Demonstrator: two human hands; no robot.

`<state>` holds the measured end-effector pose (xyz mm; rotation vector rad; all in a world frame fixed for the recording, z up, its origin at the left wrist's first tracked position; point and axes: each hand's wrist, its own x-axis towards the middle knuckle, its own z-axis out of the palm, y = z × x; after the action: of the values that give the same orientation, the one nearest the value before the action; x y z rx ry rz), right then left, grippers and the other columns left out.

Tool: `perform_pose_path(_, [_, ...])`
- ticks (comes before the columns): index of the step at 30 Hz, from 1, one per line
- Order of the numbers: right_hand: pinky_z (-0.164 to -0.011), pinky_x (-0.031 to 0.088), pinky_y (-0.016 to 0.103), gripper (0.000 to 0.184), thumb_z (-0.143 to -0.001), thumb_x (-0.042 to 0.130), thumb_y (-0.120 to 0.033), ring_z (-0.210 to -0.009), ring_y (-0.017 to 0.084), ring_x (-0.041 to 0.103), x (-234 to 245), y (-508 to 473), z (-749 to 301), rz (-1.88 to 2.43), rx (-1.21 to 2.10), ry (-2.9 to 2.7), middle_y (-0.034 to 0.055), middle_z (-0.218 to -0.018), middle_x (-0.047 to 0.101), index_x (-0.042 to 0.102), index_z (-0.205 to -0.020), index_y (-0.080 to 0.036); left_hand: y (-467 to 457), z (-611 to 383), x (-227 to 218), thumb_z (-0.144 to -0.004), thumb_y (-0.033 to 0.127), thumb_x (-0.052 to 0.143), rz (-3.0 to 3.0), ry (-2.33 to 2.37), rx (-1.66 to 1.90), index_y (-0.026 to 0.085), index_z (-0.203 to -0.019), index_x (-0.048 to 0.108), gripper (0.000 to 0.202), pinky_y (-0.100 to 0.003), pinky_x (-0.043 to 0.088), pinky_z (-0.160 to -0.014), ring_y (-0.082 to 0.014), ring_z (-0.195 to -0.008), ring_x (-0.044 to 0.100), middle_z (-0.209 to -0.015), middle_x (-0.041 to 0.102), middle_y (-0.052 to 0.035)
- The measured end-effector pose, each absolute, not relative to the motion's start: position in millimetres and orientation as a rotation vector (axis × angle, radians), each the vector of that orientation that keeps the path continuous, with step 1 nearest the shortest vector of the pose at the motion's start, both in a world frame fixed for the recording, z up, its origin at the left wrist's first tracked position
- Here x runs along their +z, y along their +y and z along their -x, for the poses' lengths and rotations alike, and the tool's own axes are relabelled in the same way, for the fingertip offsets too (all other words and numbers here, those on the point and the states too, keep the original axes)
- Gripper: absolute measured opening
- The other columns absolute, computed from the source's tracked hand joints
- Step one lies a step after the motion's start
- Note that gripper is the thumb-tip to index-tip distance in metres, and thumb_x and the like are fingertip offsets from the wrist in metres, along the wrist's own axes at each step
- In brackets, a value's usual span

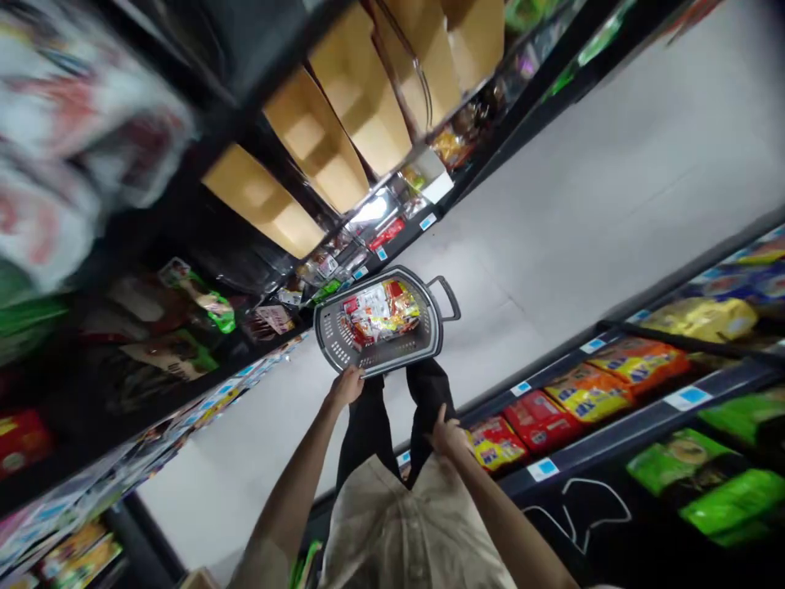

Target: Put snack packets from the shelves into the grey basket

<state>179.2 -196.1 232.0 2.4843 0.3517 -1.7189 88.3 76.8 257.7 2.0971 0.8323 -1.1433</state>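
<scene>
My left hand (348, 384) is closed on the near left rim of a dark grey shopping basket (392, 360). The basket has slotted walls and a looped handle (450, 298) sticking out at its right end. Several shiny snack packets (383, 311), red, white and yellow, lie inside it. My right hand (450, 432) is by my dark-trousered leg, near the lower shelf on the right. A finger of it is stretched out, and I see nothing held; some fingers are hidden.
Shelves with cardboard boxes (319, 139) and small packets line the upper left. On the right, a shelf (589, 429) holds red packs (543, 419), orange-yellow packs (589, 388) and green packs (733, 499). The pale aisle floor (552, 221) runs between them.
</scene>
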Motion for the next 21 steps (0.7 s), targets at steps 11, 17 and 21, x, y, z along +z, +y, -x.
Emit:
perform_pose_path(11, [-0.08, 0.058, 0.047, 0.09, -0.092, 0.057, -0.057, -0.105, 0.04, 0.072, 157.1, -254.8, -196.6, -2.421, -1.661, 0.339, 0.0251, -0.128, 0.058, 0.022, -0.163, -0.015, 115.1, -177.5, 5.6, -0.1, 0.022, 0.052, -2.251, 1.027, -1.103, 0.02, -0.125, 0.071, 0.032, -0.042, 0.05, -0.108, -0.0301, -0.133, 0.053, -0.149, 0.052, -0.0144])
perform_pose_path(17, [-0.074, 0.059, 0.05, 0.097, -0.083, 0.054, -0.074, -0.093, 0.04, 0.075, 146.2, -276.5, -205.0, -2.494, -1.68, 0.093, 0.0172, -0.131, 0.058, 0.023, -0.162, -0.026, 143.6, -192.4, -94.7, -0.099, 0.014, 0.048, -2.349, 1.18, -1.025, 0.015, -0.146, 0.056, 0.048, -0.045, 0.05, -0.107, -0.0349, -0.14, 0.046, -0.156, 0.044, -0.02])
perform_pose_path(21, [-0.067, 0.059, 0.052, 0.1, -0.077, 0.054, -0.078, -0.085, 0.041, 0.075, 142.0, -281.6, -210.5, -2.537, -1.679, -0.047, 0.0144, -0.126, 0.061, 0.025, -0.161, -0.031, 158.4, -180.4, -140.8, -0.095, 0.009, 0.052, -2.323, 1.172, -1.091, 0.012, -0.156, 0.04, 0.062, -0.046, 0.049, -0.108, -0.0353, -0.14, 0.046, -0.159, 0.043, -0.0213])
